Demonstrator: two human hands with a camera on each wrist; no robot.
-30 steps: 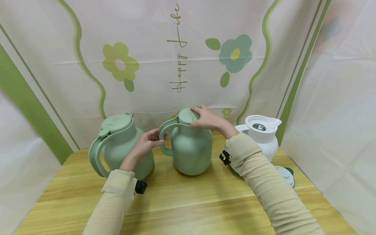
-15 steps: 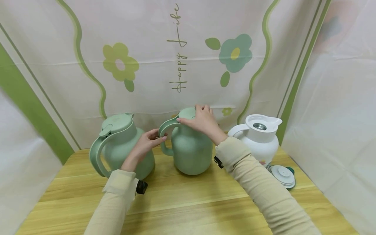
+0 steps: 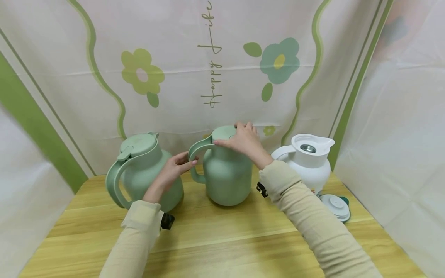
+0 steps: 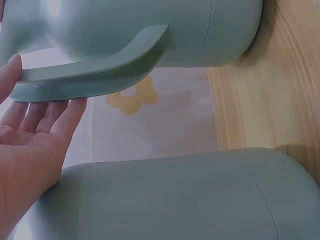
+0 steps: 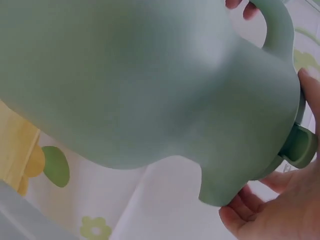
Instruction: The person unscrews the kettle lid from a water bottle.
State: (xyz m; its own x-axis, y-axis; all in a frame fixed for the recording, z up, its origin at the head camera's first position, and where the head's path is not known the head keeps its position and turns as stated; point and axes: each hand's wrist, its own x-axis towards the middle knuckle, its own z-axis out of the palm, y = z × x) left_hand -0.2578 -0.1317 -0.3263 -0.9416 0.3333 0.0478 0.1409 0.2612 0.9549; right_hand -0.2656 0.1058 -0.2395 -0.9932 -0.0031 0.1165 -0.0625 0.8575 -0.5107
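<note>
A green thermos jug [image 3: 227, 181] stands upright on the table between both hands. My left hand [image 3: 172, 168] holds its handle [image 3: 193, 170]; in the left wrist view the thumb is on one side of the handle [image 4: 90, 82] and the fingers on the other. Over the jug's top lies my right hand [image 3: 246, 141], gripping the round lid [image 3: 222, 132], its thumb near the handle. From the right wrist view, the right hand's fingers [image 5: 245, 207] curl beside the spout [image 5: 220, 190], and a tab [image 5: 302, 145] projects from the lid. Part of the lid is hidden by this hand.
Left of the left hand stands a larger green jug [image 3: 149, 173] with its lid on. At the right, a white jug [image 3: 309, 170] has an uncovered mouth, and a pale round lid [image 3: 335, 206] lies before it. A printed cloth [image 3: 180, 96] hangs behind the wooden table [image 3: 215, 239].
My right hand has turned on the lid: its thumb moved left toward the handle, and the wrist swung left, then slightly back right. The left hand has stayed on the handle.
</note>
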